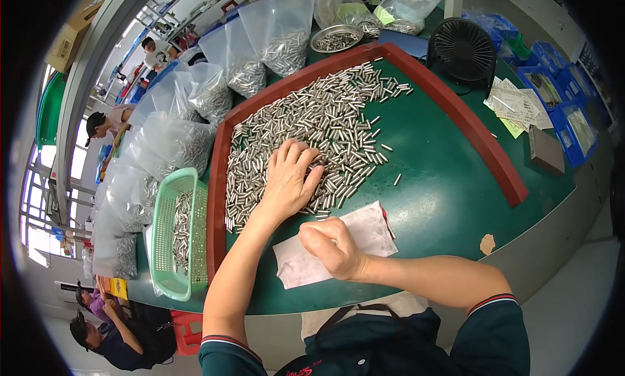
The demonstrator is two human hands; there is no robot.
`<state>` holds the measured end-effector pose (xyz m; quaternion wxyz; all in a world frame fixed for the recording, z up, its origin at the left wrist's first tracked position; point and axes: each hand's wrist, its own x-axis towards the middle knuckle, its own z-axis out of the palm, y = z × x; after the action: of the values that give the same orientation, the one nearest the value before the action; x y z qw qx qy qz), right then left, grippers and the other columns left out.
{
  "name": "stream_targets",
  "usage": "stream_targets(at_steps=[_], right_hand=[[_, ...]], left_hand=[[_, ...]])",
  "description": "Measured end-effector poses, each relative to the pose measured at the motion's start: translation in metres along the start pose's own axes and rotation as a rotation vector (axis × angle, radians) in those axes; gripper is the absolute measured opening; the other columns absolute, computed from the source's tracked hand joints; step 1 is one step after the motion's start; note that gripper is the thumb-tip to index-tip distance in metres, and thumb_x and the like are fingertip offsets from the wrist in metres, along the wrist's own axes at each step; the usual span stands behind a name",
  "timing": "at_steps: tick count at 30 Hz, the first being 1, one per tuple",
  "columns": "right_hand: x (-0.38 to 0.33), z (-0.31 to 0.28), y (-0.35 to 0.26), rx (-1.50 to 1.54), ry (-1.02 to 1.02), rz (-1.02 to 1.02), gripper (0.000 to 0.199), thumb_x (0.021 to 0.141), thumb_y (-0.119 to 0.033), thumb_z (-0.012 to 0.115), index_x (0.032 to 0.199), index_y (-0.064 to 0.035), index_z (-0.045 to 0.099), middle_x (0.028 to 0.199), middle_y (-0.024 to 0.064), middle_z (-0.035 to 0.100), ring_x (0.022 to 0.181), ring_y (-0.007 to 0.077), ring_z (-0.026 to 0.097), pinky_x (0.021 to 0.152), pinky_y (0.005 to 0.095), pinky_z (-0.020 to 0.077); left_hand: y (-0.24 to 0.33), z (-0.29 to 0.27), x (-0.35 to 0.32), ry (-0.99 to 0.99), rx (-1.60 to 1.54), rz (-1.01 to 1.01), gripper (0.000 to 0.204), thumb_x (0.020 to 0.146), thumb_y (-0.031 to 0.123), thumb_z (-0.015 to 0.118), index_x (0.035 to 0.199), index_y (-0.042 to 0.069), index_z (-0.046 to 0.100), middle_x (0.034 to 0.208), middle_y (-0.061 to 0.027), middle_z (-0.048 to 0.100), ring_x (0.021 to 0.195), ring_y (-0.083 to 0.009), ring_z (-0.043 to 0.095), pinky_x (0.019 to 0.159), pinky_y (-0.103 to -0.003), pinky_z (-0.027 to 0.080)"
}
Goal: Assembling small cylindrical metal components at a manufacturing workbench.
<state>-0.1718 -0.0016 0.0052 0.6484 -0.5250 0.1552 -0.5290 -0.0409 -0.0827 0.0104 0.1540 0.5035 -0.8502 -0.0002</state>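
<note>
A broad heap of small shiny metal pins (312, 115) covers the left and far part of the green table. My left hand (290, 179) rests on the near side of this heap, fingers apart and slightly bent, their tips among the pins. Closer to me, my right hand (332, 247) is curled into a fist above a whitish, smudged cloth (301, 264). What the fist holds, if anything, is hidden. One loose pin (398, 179) lies apart on the table to the right of the heap.
A red-brown wooden frame (217, 181) borders the heap. Left of it stands a green basket (158, 246) holding pins. Clear bags (281, 41) of pins line the left and back. A black fan (461, 50), papers (517, 102) and blue bins (573, 134) are at the right. Other people sit leftward.
</note>
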Motion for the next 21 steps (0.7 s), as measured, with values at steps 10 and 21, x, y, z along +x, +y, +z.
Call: stream_targets(at_steps=[10, 21], right_hand=[[-0.004, 0.000, -0.005, -0.050, -0.142, -0.002, 0.027, 0.080, -0.011, 0.040, 0.056, 0.0013, 0.036, 0.047, 0.0088, 0.033, 0.040, 0.0151, 0.032, 0.042, 0.0300, 0.0275], [-0.005, 0.007, -0.004, -0.234, -0.183, -0.148, 0.022, 0.072, -0.005, 0.038, 0.050, -0.0009, 0.032, 0.046, 0.0071, 0.034, 0.037, 0.0178, 0.032, 0.038, 0.0305, 0.0260]], left_hand=[[0.005, -0.020, -0.056, -0.106, 0.039, -0.111, 0.042, 0.085, 0.027, 0.042, 0.124, 0.012, 0.039, 0.130, -0.0088, 0.033, 0.125, -0.0287, 0.022, 0.101, -0.046, 0.014], [0.009, -0.033, -0.096, -0.227, -0.090, -0.167, 0.048, 0.084, 0.022, 0.042, 0.130, 0.012, 0.031, 0.140, -0.0090, 0.017, 0.130, -0.0283, 0.012, 0.103, -0.045, 0.009]])
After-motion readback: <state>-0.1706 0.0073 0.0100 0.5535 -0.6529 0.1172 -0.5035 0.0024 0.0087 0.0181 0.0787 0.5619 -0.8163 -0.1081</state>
